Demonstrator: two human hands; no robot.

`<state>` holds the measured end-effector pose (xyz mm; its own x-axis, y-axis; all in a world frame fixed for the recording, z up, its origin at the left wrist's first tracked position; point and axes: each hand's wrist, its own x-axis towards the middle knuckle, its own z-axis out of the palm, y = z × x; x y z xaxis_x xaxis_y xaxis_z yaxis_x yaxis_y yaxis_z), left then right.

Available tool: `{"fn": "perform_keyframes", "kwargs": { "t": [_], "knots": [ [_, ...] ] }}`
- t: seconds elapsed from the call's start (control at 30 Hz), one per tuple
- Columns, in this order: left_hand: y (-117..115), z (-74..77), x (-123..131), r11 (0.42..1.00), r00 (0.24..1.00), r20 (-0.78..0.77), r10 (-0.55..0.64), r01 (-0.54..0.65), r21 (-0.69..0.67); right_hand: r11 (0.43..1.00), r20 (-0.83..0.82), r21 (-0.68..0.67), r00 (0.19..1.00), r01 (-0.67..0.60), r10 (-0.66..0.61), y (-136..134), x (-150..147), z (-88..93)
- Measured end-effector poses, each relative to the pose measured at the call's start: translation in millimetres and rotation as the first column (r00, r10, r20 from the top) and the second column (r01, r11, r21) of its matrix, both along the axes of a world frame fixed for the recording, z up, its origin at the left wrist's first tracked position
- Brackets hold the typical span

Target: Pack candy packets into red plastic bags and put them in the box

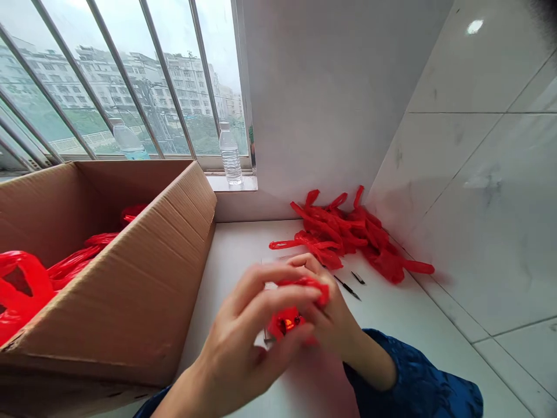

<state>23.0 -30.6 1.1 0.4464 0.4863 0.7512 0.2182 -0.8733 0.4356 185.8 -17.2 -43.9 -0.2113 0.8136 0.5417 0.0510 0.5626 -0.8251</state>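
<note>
A small red plastic bag (281,319) is between my two hands above the white surface. Through it shows something shiny with orange and dark spots, whose kind I cannot make out. My right hand (333,316) is closed on the bag's bunched upper part from the far right side. Curved around the near side of the bag is my left hand (250,325), its fingers over the top and its thumb below, slightly blurred. The fingers hide much of the bag. Part of a clear, flat-edged thing (268,338) shows beneath it.
Left stands an open cardboard box (143,296) holding red plastic bags (32,284). A pile of red plastic bags (343,229) lies against the back wall. Near it are a black pen (348,288) and its cap (358,277). Bottles (230,154) stand by the barred window.
</note>
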Motion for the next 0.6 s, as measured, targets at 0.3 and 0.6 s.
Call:
{"fn": "perform_keyframes", "kwargs": {
  "t": [0.3, 0.6],
  "knots": [
    [36, -36.8, 11, 0.597, 0.968, 0.12, -0.22, 0.231, -0.769, 0.924, -0.356, -0.377, 0.931, -0.067, -0.078, 16, 21, -4.2],
    [49, -40.9, -1, 0.204, 0.89, 0.417, -0.185, 0.449, -0.87, 0.936, -0.163, -0.187, 0.949, -0.299, 0.271, 15, 43, 3.8]
  ]
}}
